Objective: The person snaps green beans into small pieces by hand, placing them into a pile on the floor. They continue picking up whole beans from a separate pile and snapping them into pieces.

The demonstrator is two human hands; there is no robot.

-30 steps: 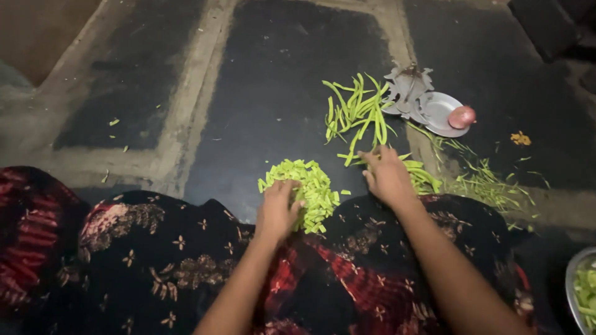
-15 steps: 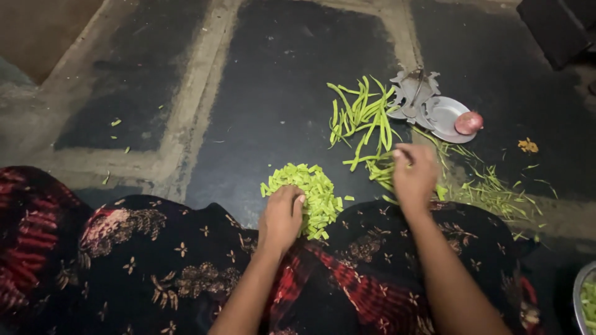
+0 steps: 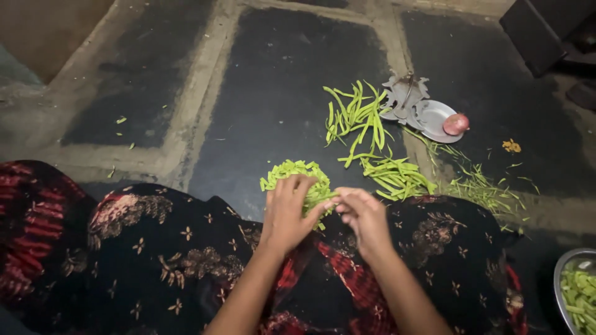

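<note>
Now we're mid-snap on a green bean (image 3: pixel 330 200) over the chopped pile (image 3: pixel 297 180).
Both hands meet at the lap's front edge: left hand (image 3: pixel 287 214) curled, fingers on the pile, thumb pinching the bean w/ the right hand (image 3: pixel 365 220), also pinched shut on it. Next, we judge, a short break & drop onto the pile. Whole beans (image 3: pixel 357 118) lie farther out on the floor (image 3: pixel 248 93), near a metal plate (image 3: pixel 434 118).

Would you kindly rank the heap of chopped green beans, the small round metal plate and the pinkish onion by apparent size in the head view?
1. Heap of chopped green beans
2. Small round metal plate, not much smaller
3. Pinkish onion
</note>
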